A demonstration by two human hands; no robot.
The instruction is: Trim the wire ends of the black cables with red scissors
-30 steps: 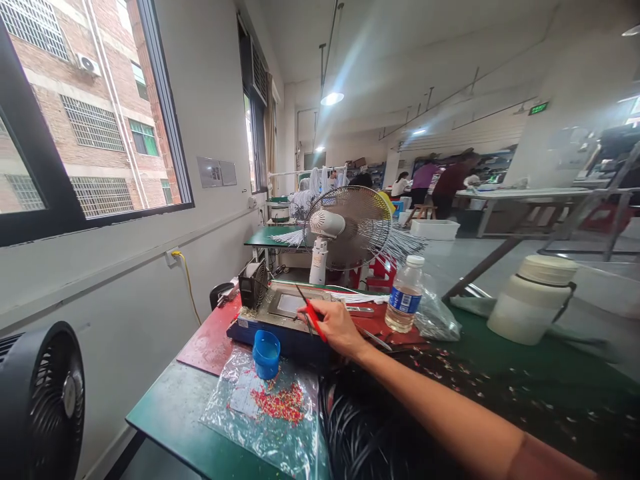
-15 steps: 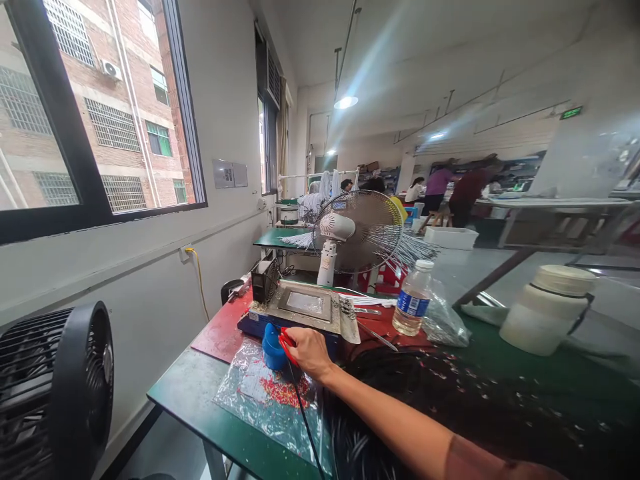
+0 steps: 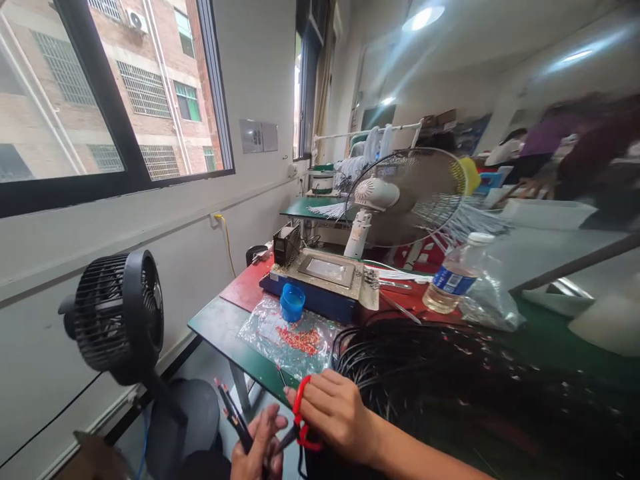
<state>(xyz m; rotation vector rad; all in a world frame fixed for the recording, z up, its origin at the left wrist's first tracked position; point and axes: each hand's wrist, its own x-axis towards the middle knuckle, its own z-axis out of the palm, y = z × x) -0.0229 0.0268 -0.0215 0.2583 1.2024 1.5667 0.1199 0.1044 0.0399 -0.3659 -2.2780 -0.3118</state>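
My left hand [image 3: 257,443] is closed around several black cables [image 3: 233,413], whose stripped ends show small reddish wires. Beside it, near the table's front edge, my right hand [image 3: 335,413] grips what look like scissors with red loop handles [image 3: 301,397]. Their dark end points toward my left hand. A single thin black cable [image 3: 281,375] with a reddish tip sticks up by the right fingers. Beyond the hands, a small blue cup [image 3: 292,303] sits on a clear plastic sheet [image 3: 260,327] strewn with red and yellow scraps [image 3: 300,340].
A blue solder pot [image 3: 310,300] with a metal top stands behind the cup. A heap of black cables [image 3: 425,367] covers the right side. Further back are a bottle [image 3: 453,277] and a large fan [image 3: 370,197]; a black fan [image 3: 120,313] stands left. People work in the background.
My right hand has drawn back from the blue cup toward me, still with the red-handled scissors. My left hand has come into view with black cables. The view has shifted.
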